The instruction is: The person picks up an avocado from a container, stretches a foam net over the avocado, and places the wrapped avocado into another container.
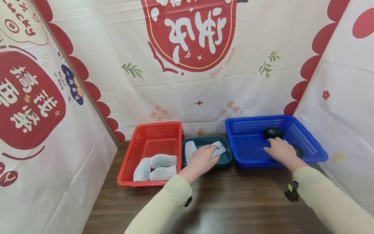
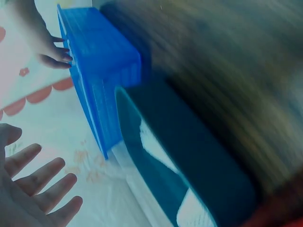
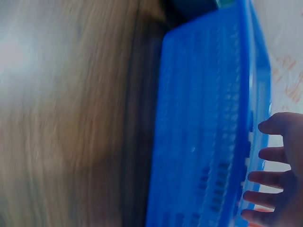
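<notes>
My left hand [image 1: 203, 160] hovers over a small dark teal tray [image 1: 204, 139], fingers spread in the left wrist view and holding nothing. Two white foam net sleeves lie in that tray, one sleeve [image 1: 190, 150] at its left and another sleeve [image 1: 218, 150] partly behind the hand. Above the blue basket [image 1: 248, 162] my right hand [image 1: 281, 151] reaches in with its fingers apart. Close to it is a dark, glossy oval fruit or vegetable [image 1: 273, 133]; a second dark one [image 1: 297, 151] is partly hidden by the hand. Whether the fingers touch either cannot be told.
On the left stands a red basket [image 1: 149, 183] holding three white net-covered pieces [image 1: 163, 161] at its near end. All containers sit in a row on a dark wooden table [image 1: 233, 201]. A printed white cloth [image 1: 187, 94] hangs behind them and at both sides.
</notes>
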Demonstrator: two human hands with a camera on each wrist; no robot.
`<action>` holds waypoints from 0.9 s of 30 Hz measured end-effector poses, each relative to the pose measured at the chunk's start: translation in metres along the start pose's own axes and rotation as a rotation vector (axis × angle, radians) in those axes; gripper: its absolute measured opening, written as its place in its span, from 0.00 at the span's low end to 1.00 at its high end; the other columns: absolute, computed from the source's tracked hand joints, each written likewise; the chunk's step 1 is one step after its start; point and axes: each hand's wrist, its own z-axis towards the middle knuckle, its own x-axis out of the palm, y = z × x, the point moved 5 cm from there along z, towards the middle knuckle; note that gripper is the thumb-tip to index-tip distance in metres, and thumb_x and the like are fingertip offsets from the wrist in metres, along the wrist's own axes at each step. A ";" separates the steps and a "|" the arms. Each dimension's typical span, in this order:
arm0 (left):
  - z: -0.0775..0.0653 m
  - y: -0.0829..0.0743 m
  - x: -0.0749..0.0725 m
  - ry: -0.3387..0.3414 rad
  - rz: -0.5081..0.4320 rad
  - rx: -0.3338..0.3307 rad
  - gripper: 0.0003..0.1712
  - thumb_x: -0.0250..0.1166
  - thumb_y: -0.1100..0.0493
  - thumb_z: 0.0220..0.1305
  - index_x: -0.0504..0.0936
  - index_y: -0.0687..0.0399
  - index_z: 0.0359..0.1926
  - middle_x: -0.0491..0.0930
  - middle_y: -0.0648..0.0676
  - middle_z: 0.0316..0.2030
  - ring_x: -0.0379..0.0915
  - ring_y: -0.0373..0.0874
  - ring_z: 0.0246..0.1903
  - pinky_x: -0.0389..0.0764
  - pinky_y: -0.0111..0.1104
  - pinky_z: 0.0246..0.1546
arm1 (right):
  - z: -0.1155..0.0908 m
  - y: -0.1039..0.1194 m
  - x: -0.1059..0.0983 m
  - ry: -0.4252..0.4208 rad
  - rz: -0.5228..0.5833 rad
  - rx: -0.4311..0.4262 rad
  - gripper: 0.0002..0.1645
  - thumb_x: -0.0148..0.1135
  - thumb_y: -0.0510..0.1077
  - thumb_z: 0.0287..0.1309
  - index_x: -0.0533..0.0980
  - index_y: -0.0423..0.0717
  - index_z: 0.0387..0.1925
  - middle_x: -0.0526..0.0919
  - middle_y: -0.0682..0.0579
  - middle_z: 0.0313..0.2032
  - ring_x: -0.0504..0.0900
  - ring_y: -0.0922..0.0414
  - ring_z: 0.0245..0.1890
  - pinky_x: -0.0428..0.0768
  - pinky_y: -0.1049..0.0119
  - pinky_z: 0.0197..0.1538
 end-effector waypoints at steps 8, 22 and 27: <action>0.004 -0.033 0.027 -0.040 0.100 0.111 0.22 0.58 0.46 0.69 0.77 0.44 0.61 0.78 0.46 0.54 0.73 0.39 0.55 0.73 0.31 0.55 | -0.001 -0.036 0.004 0.022 0.020 0.121 0.42 0.57 0.51 0.64 0.58 0.18 0.61 0.59 0.17 0.53 0.62 0.22 0.51 0.67 0.28 0.49; 0.034 -0.061 0.076 0.076 0.297 0.162 0.22 0.53 0.51 0.74 0.72 0.39 0.66 0.71 0.42 0.63 0.61 0.41 0.66 0.61 0.34 0.66 | 0.004 -0.089 0.011 0.143 0.079 0.251 0.44 0.56 0.52 0.64 0.56 0.11 0.57 0.51 0.10 0.52 0.56 0.16 0.50 0.64 0.23 0.47; 0.039 -0.062 0.085 0.103 0.283 0.154 0.20 0.50 0.53 0.75 0.75 0.39 0.64 0.73 0.41 0.61 0.61 0.40 0.66 0.62 0.34 0.65 | 0.008 -0.098 0.009 0.185 0.079 0.220 0.41 0.56 0.52 0.63 0.61 0.12 0.53 0.58 0.10 0.51 0.60 0.18 0.50 0.67 0.26 0.47</action>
